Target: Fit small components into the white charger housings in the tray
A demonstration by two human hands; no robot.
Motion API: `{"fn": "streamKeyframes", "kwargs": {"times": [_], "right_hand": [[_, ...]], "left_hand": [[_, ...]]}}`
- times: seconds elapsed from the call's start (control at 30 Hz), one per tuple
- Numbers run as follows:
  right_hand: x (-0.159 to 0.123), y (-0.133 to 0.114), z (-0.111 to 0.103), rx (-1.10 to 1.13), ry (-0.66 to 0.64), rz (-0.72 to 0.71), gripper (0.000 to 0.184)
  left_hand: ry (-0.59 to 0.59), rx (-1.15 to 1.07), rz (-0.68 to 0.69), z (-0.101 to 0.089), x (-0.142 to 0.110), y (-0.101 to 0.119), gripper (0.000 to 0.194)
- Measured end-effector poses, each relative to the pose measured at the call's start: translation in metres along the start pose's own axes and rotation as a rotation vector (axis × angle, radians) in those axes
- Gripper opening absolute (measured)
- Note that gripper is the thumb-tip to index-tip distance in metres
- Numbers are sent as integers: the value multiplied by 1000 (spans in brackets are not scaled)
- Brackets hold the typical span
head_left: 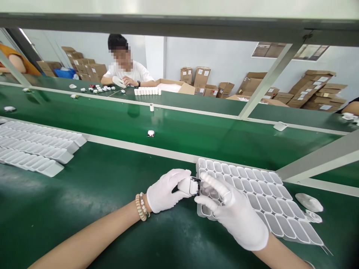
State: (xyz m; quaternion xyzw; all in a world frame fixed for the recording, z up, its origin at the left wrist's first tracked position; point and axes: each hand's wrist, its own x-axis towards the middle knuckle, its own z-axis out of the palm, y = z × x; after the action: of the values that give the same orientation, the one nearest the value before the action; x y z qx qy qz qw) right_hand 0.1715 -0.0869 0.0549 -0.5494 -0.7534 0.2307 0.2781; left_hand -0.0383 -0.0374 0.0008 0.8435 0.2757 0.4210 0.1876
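Observation:
My left hand [168, 190], in a white glove, grips a small white plastic housing [183, 185] between thumb and fingers. At the housing's right end sits a small white part with a black circuit board [199, 186]. My right hand [232, 209], gloved too, has thumb and forefinger at the lower and upper edges of that board. Beneath and behind the right hand stand rows of open white plastic housings [259, 201], partly covered by it. Right of these rows lie a white oval piece [309, 202] and a smaller round white piece [313, 216].
More white housings [36, 144] stand in rows at left. Beyond a pale rail, a green belt [179, 132] carries a white part with a dark board [151, 133]. A slanting post [322, 158] rises at right. Across, a person [127, 71] handles a white piece; cardboard boxes [202, 78] stand behind.

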Motion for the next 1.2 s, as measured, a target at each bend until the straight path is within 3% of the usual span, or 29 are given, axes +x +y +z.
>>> {"fn": "streamKeyframes", "kwargs": {"times": [0.1,0.43,0.8,0.97,1.03,1.1,1.2], "right_hand": [[-5,-1,5,-160,-1,-109,31],[-7,-14,7,-352,-19,-221,26],[1,-21,11,-354,-80,-257,22],[1,-26,6,-205,-131,-180,24],[2,-28,3,-48,-82,-88,35],[3,-30,0,133,-58,39,61],[4,-29,-4,344,-223,145,84]], "left_hand": [[53,-8,-35,1,0,3,46],[164,25,-39,6,-3,14,44],[149,75,-46,5,-5,14,40],[154,62,-41,4,-6,13,44],[160,42,6,3,-5,17,43],[133,5,74,3,-2,24,37],[43,-53,128,2,0,35,32]]}}
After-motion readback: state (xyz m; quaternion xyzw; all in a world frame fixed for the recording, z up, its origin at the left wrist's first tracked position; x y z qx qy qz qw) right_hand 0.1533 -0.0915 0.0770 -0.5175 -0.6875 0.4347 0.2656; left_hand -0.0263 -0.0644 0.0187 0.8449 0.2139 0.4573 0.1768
